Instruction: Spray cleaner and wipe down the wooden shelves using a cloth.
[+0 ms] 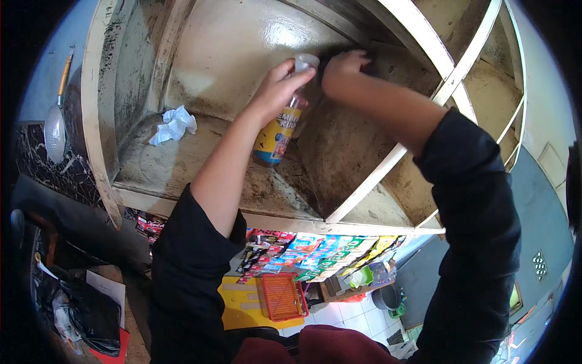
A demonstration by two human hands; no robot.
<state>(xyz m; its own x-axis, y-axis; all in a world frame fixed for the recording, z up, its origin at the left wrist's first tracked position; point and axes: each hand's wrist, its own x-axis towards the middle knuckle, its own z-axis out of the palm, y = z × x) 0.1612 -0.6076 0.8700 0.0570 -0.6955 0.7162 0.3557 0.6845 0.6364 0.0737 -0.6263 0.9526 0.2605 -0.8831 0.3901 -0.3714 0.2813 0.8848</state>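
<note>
Around the neck of a spray bottle (275,139) with a white head and a yellow and blue label, the fingers of my left hand (279,88) are closed. The bottle is held tilted inside a grimy, cream-painted wooden cabinet compartment (218,59). To its right, my right hand (343,73) reaches into the back corner, close to the side panel. That hand is blurred and partly turned away, so whether it holds something is hidden. A crumpled white tissue (173,125) lies on the stained compartment floor, left of my left forearm.
White wooden frame bars (368,182) cross beside my right forearm. Rows of hanging sachets (313,250) are below the cabinet's front edge (273,220). A red plastic basket (284,298) sits lower down. A metal strainer (55,132) hangs at left, above a black plastic bag (91,314).
</note>
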